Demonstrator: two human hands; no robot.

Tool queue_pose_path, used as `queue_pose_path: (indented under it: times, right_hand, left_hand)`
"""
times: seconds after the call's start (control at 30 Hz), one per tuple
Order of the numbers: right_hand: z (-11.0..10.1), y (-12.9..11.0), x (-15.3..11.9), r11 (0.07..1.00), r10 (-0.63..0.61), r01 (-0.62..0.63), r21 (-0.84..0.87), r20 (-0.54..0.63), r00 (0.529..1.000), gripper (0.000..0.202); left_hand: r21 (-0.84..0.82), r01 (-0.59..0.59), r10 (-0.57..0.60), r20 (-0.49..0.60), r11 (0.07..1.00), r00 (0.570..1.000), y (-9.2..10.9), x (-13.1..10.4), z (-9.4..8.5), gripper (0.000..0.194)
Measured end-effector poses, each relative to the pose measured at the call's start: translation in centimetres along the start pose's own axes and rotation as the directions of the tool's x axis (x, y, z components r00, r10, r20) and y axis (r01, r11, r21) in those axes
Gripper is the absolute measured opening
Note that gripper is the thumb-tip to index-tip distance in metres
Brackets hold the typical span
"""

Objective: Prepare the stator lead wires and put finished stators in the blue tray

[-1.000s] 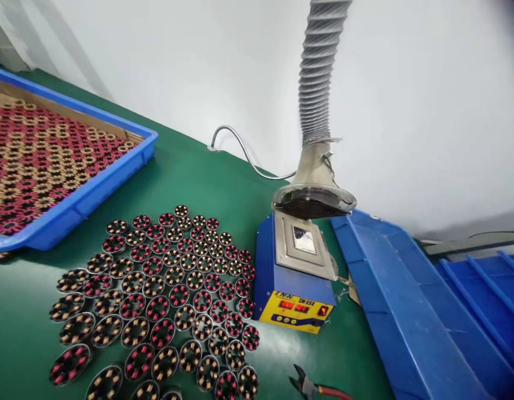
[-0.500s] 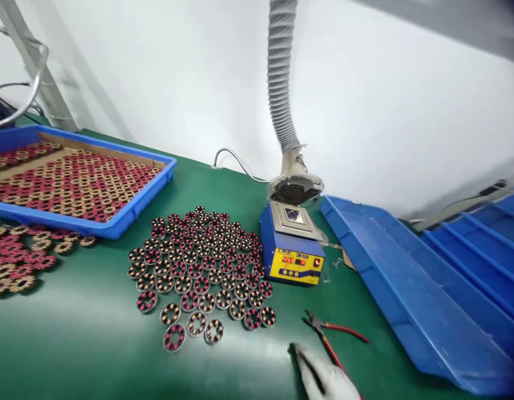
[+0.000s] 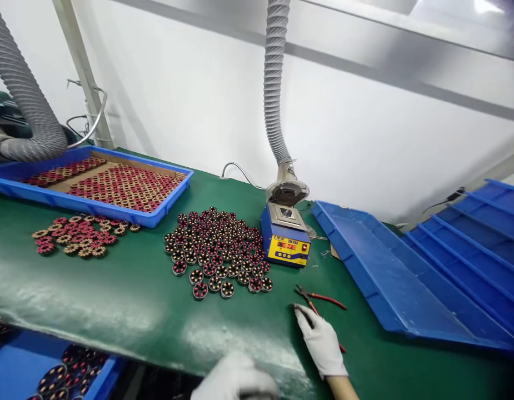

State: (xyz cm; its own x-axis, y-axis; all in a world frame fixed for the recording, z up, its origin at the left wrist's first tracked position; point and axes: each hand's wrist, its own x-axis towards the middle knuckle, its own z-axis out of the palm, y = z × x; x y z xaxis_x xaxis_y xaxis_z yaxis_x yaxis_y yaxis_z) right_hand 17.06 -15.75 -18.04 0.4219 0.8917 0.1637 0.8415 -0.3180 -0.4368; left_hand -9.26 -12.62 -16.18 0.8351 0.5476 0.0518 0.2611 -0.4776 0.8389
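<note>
My right hand [image 3: 321,339], in a white glove, rests on the green table with fingers closed together at a dark fingertip; anything held there is too small to make out. Beneath and beside it lie red-handled cutting pliers [image 3: 317,298], jaws pointing away. My left hand [image 3: 235,378], also white-gloved, is blurred by motion at the table's front edge, its fingers unclear. Ahead sits a cluster of small round coil-wound rings [image 3: 217,244], red or tan inside dark metal rims. A blue and yellow solder pot [image 3: 285,239] with a lit red display stands right of the cluster.
An extraction hose [image 3: 275,83] hangs over the pot. A blue tray of wound cores [image 3: 173,205] is at left, with loose cores [image 3: 84,236] before it. Blue bins [image 3: 390,278] lean at right. Below the table's front edge, another bin [image 3: 109,380] holds round parts.
The view has tilted and pulled back, showing more on the left and the lower bin. My left hand has come into view at the bottom. My right hand remains by the pliers.
</note>
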Motion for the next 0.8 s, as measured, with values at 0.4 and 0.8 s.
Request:
queue_pose_path:
  times: [0.4,0.8]
  right_hand:
    - [-0.4,0.8,0.0,0.975,0.051,-0.058,0.213,0.036,0.998,0.030]
    - [-3.5,-6.8,4.5,0.742,0.029,-0.066,0.667,0.066,0.997,0.042]
  left_hand:
    - [0.600,0.200,-0.002,-0.313,0.775,0.950,-3.2,5.3,-8.6,0.028]
    - [0.698,-0.022,0.429,-0.414,0.716,0.803,3.7,8.1,-10.1,0.024]
